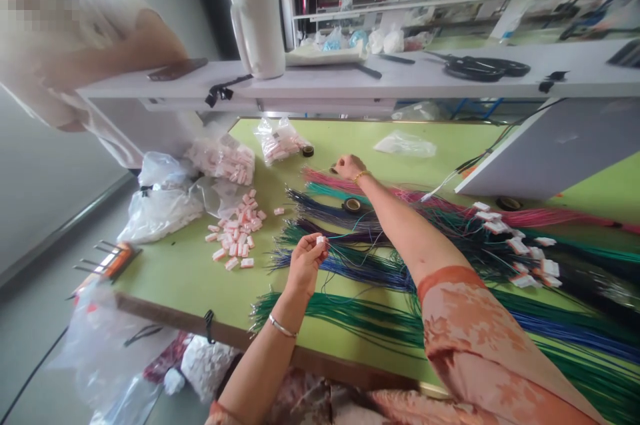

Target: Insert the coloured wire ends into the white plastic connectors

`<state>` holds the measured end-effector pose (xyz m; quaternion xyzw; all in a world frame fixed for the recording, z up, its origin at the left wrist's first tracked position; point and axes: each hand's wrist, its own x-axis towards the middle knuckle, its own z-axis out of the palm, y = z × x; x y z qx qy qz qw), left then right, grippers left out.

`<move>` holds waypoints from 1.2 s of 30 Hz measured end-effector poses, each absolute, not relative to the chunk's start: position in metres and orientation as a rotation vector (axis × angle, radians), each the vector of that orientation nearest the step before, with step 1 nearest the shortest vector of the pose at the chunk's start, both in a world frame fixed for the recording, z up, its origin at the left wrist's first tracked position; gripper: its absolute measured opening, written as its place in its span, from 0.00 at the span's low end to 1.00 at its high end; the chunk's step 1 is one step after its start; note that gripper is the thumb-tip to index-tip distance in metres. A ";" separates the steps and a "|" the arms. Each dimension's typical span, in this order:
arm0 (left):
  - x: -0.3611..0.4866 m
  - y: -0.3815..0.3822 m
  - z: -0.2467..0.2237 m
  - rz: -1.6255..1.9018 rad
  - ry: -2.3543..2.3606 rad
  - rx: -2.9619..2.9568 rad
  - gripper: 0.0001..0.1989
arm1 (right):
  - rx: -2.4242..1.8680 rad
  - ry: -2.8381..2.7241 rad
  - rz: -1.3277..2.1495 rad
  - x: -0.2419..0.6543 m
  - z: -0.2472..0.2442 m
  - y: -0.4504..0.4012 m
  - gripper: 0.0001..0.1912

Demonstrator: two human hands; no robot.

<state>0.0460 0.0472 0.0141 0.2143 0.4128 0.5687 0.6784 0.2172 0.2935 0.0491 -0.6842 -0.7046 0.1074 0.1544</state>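
Observation:
My left hand [304, 266] pinches a small white connector housing [321, 240], from which thin wires, one of them teal, trail to the right. Over the far side of the bundles, my right hand [349, 165] has its fingertips closed at the ends of the pink wires [325, 178]; what they grip is too small to make out. Below it lie teal wires [320, 192], dark wires [320, 208], blue wires [345, 268] and green wires [340, 308], with metal tips facing left. Loose white-and-orange connector housings [240, 232] are heaped left of my left hand.
Bags of housings [280, 140] stand at the back left. A black tape roll [353, 204] sits on the wires. Finished-looking connectors [520, 245] lie at right. The raised shelf [330, 82] carries a white jug [260, 32] and scissors [480, 67]. Another person's arm [120, 55] rests at left.

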 end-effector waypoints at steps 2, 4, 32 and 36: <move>0.047 0.047 0.014 1.272 0.918 0.481 0.22 | -1.866 -2.009 0.289 0.210 0.058 0.293 0.09; 0.048 0.047 0.013 1.267 0.909 0.482 0.22 | -1.753 -2.064 0.274 0.199 0.066 0.292 0.08; 0.052 0.049 0.010 1.252 0.767 0.510 0.14 | -1.071 -1.926 0.850 0.211 0.040 0.078 0.07; 0.052 0.048 0.011 1.251 0.776 0.510 0.16 | -1.144 -1.964 0.696 0.211 0.033 0.075 0.08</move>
